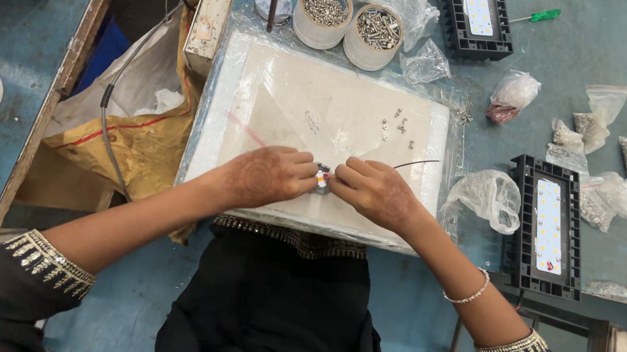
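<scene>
My left hand (271, 177) and my right hand (372, 191) meet over the near edge of a white plastic-wrapped slab (291, 96). Between their fingertips they pinch a small round part (322, 179) with red and white bits on it. A thin black wire (416, 163) trails from my right hand to the right. A few loose screws (398, 125) lie on the slab beyond my hands.
Two white tubs of screws (349, 18) stand behind the slab. Black LED light housings lie at the right (549, 224) and at the back (476, 15). Plastic bags of small hardware (602, 164) are scattered on the blue table. A green screwdriver (536, 16) lies far back.
</scene>
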